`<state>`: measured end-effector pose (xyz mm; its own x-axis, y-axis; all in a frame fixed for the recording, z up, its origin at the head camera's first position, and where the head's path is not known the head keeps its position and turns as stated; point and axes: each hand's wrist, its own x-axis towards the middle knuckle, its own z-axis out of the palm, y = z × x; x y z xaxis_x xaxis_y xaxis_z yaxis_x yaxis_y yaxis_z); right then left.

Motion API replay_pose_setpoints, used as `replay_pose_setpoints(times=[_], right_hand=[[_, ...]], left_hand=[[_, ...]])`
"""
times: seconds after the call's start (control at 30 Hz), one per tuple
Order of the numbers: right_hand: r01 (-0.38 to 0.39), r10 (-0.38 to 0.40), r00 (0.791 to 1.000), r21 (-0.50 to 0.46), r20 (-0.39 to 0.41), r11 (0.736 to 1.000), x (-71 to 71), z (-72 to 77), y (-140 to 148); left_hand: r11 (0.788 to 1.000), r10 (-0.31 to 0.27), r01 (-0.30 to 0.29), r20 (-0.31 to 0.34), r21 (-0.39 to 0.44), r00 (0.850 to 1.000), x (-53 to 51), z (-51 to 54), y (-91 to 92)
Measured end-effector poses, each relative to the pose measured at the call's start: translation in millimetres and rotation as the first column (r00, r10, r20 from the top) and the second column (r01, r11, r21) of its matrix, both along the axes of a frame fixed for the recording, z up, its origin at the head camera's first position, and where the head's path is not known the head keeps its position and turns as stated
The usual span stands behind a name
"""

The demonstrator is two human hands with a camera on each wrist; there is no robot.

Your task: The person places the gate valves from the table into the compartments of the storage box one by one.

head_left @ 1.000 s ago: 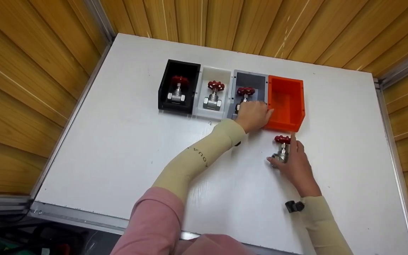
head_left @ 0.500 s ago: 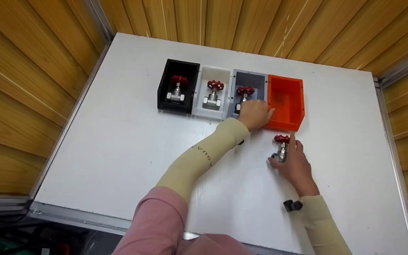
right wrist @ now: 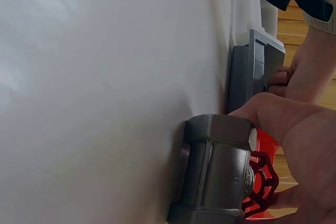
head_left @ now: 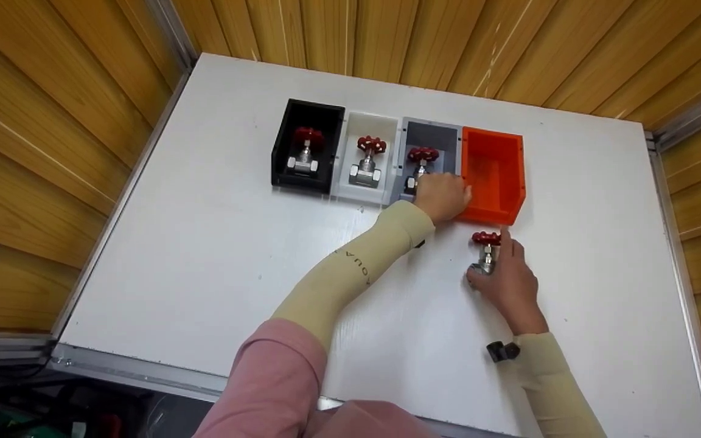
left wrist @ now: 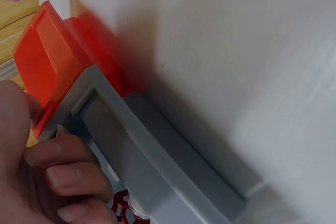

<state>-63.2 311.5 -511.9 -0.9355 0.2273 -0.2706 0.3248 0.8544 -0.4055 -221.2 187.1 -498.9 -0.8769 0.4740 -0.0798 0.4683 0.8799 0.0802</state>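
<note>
My left hand (head_left: 442, 198) is at the front of the grey bin (head_left: 431, 131), beside the orange bin (head_left: 493, 173). In the left wrist view its curled fingers (left wrist: 73, 179) reach inside the grey bin, and the thumb lies on the orange side, gripping the wall where the bins meet. A gate valve with a red handwheel (head_left: 423, 154) stands in the grey bin, partly hidden by that hand. Just in front of the orange bin, my right hand (head_left: 512, 283) grips another gate valve (right wrist: 220, 166), thumb at its metal body and fingers along the handwheel side.
Left of the grey bin, a white bin (head_left: 355, 193) and a black bin (head_left: 317, 104) each hold a similar red-wheeled valve. The bins stand side by side on a white table (head_left: 204, 255). Wooden panels (head_left: 375, 36) rise behind its back edge.
My left forearm has shifted slightly right while the hand stays at the grey bin. My right thumb has moved slightly along the valve body. The valves in the bins have not moved.
</note>
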Motion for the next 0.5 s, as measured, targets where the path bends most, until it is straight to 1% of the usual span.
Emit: replay_pose_setpoints(times=[0.17,0.4,0.5], right_hand=[[0.021,-0.02,1.0,-0.024,0.01,1.0,-1.5,1.2,0.1],[0.018,-0.019,1.0,-0.017,-0.016,1.0,-3.5,-0.1,1.0],[0.016,-0.016,1.0,-0.019,-0.01,1.0,-4.8,-0.1,1.2]], left_hand=[[1.0,-0.003,0.003,-0.007,0.001,1.0,0.3,-0.7,0.2],[1.0,-0.001,0.001,-0.014,0.005,1.0,2.3,-0.8,-0.9],[1.0,0.002,-0.002,-0.008,0.007,1.0,2.6,-0.1,-1.5]])
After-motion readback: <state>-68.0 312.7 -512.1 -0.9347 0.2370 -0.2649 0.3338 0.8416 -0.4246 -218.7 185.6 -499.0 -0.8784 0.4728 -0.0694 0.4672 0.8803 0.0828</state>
